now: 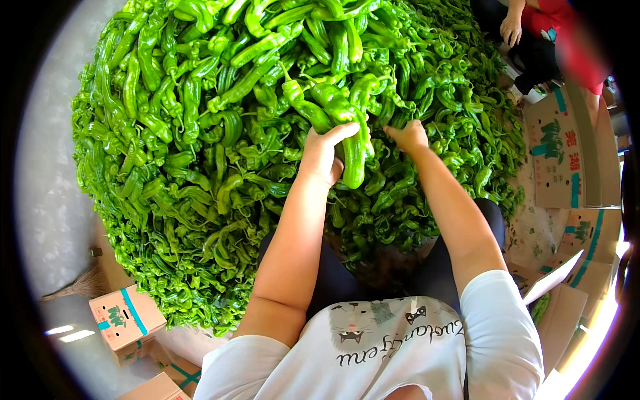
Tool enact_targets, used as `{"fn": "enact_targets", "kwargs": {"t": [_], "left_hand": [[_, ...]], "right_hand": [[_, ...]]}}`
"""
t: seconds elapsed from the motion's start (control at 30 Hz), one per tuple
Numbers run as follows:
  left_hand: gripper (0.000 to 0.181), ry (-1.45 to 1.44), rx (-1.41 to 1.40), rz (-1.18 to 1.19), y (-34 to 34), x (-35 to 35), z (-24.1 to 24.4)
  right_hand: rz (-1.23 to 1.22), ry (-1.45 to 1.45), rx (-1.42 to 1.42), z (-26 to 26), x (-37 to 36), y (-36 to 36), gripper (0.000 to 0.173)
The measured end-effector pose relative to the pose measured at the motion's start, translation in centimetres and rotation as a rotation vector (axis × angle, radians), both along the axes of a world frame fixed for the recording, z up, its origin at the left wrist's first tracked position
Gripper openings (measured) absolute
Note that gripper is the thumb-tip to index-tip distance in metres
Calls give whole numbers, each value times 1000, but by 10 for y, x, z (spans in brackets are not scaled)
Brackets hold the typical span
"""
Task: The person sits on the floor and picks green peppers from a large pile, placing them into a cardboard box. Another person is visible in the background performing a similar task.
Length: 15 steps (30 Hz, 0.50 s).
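Observation:
A big heap of long green peppers (235, 185) rises right before me. Several large peppers (355, 155) are bunched in my left hand (327, 150), with the thumb across the top and stems pointing away from me. Just to the right, my right hand (411, 136) reaches down into the heap with its thumb held out to the left. Its other fingers are hidden, so whether they grip a pepper cannot be told.
At the upper right, another person's hand (511, 29) rests beside the heap. Taped cardboard boxes (560, 150) line the right side. More cartons (127, 317) stand at lower left, near a straw broom (82, 286) by the pale wall (50, 165).

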<state>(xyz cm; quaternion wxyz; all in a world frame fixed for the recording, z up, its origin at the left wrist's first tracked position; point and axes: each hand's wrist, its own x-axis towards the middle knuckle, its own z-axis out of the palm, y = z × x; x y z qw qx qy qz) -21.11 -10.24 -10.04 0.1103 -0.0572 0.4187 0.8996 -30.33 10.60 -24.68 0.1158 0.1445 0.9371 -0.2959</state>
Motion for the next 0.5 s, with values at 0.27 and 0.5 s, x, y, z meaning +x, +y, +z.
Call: {"fn": "enact_targets", "kwargs": {"t": [0.27, 0.5], "left_hand": [[31, -108, -32, 137, 1, 6, -14], [26, -78, -105, 143, 48, 14, -13]], "right_hand": [[-600, -257, -1243, 83, 63, 25, 19], [19, 291, -1047, 129, 130, 18, 68]]}}
